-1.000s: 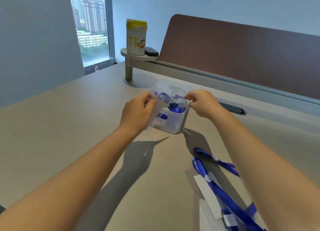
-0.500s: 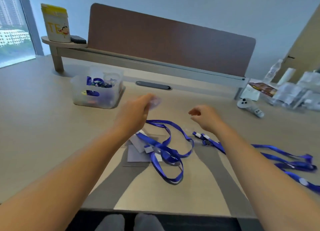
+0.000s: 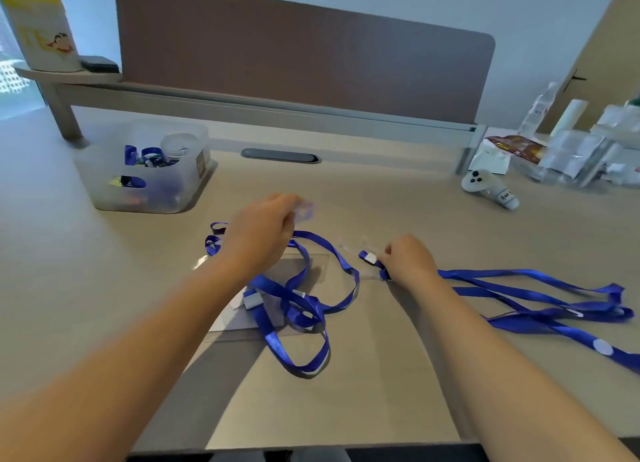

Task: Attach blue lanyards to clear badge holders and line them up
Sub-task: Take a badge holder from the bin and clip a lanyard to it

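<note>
hands over the lanyard pile

the left hand [image 3: 259,234] is hovering above the tangled blue lanyard [image 3: 294,309] in the middle of the desk [image 3: 86,288], its fingers curled together around something small, pale and blurred at the fingertips; what that thing is cannot be told. the loops of this lanyard are spilling out below and to the right of the hand, lying across flat clear badge holders [image 3: 239,319] that are resting on the desk beneath the wrist.

the right hand [image 3: 408,259] is sitting low on the desk, fingers bent in and pinching the clip end [image 3: 370,259] of a second lanyard [image 3: 536,302], whose straps are trailing away to the right in a loose heap. another clear holder [image 3: 353,250], faint and hard to make out, is lying just beside those fingertips.

a translucent bin [image 3: 145,170] holding more blue pieces is standing well apart, to the far left, near the brown divider panel [image 3: 304,63]. a white controller [image 3: 490,186] and a cluster of clear packets [image 3: 581,156] are sitting at the far right. bare desk is showing between the two hands and the near edge, and along the left side in front of the bin.
</note>
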A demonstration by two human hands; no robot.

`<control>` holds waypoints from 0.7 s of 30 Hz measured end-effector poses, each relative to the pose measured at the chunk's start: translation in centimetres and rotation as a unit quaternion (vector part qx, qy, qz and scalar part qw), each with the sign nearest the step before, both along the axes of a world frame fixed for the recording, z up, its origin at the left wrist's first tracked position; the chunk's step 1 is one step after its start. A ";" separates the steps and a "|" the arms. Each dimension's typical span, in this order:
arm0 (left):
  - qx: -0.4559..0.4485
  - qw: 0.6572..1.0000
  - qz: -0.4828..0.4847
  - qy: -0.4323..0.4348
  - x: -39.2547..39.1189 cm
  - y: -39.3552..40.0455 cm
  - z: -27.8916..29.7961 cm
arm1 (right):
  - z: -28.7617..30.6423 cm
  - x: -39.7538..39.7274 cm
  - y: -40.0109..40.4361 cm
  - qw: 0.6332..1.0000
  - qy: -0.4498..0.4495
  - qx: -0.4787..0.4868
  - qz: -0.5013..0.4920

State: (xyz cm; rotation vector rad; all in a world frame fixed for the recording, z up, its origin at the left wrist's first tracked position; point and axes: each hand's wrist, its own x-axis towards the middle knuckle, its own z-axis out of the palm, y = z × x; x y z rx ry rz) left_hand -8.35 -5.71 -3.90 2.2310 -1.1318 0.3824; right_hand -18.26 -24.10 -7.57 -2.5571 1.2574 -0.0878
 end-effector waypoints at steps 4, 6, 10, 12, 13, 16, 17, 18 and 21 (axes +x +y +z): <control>-0.003 1.000 0.000 -0.001 0.0 -0.8 -0.2 | -0.3 0.4 -0.9 1.000 0.001 -0.014 0.016; -0.011 1.000 -0.002 0.006 -0.2 -1.3 -0.2 | 0.0 0.3 -0.9 1.000 -0.007 -0.011 0.016; -0.036 0.999 0.005 0.021 -0.3 -1.9 0.2 | 1.2 -0.1 -0.9 0.998 -0.060 -0.004 0.031; -0.058 0.998 0.014 0.035 -0.4 -2.1 0.7 | 1.7 -0.4 -0.8 0.995 -0.095 -0.009 0.043; -0.070 0.996 0.019 0.044 -0.5 -2.2 0.9 | 2.1 -0.5 -0.9 0.992 -0.112 -0.012 0.051; -0.101 0.992 0.028 0.076 -0.9 -2.7 1.5 | 3.5 -0.5 -1.1 0.977 -0.193 -0.051 0.072; -0.114 0.989 0.029 0.093 -1.0 -2.9 1.8 | 4.1 -0.5 -1.0 0.967 -0.235 -0.063 0.077; -0.130 0.984 0.029 0.115 -1.2 -3.1 2.0 | 4.8 -0.4 -0.8 0.954 -0.280 -0.068 0.084; -0.188 0.962 0.031 0.197 -1.5 -3.5 2.7 | 6.8 -0.4 0.7 0.911 -0.395 -0.012 0.119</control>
